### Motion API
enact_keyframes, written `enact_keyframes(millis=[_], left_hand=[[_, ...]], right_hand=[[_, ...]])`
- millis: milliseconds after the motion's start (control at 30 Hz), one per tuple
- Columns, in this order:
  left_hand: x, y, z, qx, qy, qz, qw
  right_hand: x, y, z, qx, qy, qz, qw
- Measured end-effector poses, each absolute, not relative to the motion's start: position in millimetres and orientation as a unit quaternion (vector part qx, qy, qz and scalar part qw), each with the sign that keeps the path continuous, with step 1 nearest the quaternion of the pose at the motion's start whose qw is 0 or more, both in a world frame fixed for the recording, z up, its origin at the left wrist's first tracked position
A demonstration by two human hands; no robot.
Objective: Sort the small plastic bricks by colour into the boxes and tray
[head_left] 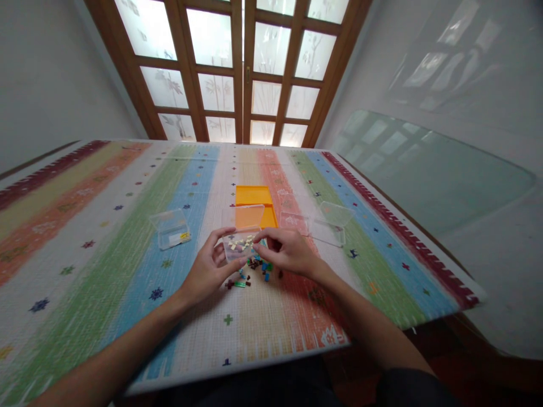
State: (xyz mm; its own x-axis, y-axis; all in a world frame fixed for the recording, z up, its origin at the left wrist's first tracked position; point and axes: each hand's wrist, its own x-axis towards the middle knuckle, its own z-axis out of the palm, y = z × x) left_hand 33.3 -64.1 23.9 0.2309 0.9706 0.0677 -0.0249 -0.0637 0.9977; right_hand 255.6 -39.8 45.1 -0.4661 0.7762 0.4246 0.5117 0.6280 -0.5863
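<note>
My left hand (215, 263) is closed around the left side of a small clear plastic box (231, 257), its thumb along the near edge. Several cream-coloured toy bricks (242, 244) lie inside the box, and its clear lid stands raised at the back. My right hand (285, 250) is at the box's right side, thumb and fingers pinched together over its edge. Whatever the pinch holds is too small to make out. Just below the box, a loose pile of brown, blue and green toy bricks (255, 263) lies on the cloth, partly hidden by the box and right hand.
Behind the clear box lies an open orange case (253, 194). To the left stands an open clear box (172, 237) with yellow pieces in it. Another open clear box (328, 232) is on the right. A striped tablecloth (186, 350) covers the table, whose front edge is close to me.
</note>
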Motion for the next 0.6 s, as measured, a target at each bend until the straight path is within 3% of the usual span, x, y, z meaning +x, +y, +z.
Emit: enact_keyframes(millis=[600], left_hand=[[41.5,-75.1,21.8,0.576,0.377,0.427,0.587]], right_hand=[[246.1,-37.2,32.3,-0.359,-0.901,0.098,0.224]])
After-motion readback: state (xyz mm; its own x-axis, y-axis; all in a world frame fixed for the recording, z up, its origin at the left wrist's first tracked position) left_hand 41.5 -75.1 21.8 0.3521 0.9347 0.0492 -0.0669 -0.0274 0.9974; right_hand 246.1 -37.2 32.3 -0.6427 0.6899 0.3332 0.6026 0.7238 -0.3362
